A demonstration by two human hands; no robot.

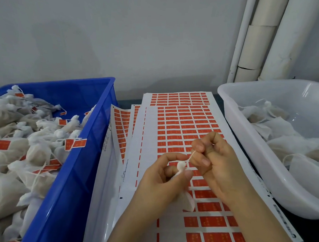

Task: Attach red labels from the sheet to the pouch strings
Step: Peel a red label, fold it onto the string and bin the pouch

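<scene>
While you had the pouch [181, 166] up over the sheet [149, 131], lower middle of the frame, this is what I read.

Your left hand [159, 178] pinched the pouch at its gathered neck, thumb below and forefinger curled over the top. The body hung under the palm. Your right hand [217, 161], just to the right, pinched the string [191, 155] between thumb and fingertips, with the other fingers curled in. The string ran short between the two hands. No label showed on your right fingers, and I couldn't tell if one was hidden there.

The red labels [212, 221] sat in rows on the sheet right under your hands. The left column was already peeled bare.

Handling, my judgement:
- The pouch looked light, soft and floppy. The neck was the right hold, because the body would just sag and swing.
- The string looked thin and limp and would slip from a loose pinch. Best to grip close to the free end and keep it stretched against the left hand.
- The labels looked like thin sticky paper. Lift one by a corner, or it could curl and stick to itself or to your finger.

The blue crate [68, 181] at the left held tagged pouches [33, 151]. The white tub [246, 144] at the right held plain ones [292, 146]. I judged this pouch was not yet tagged.
</scene>
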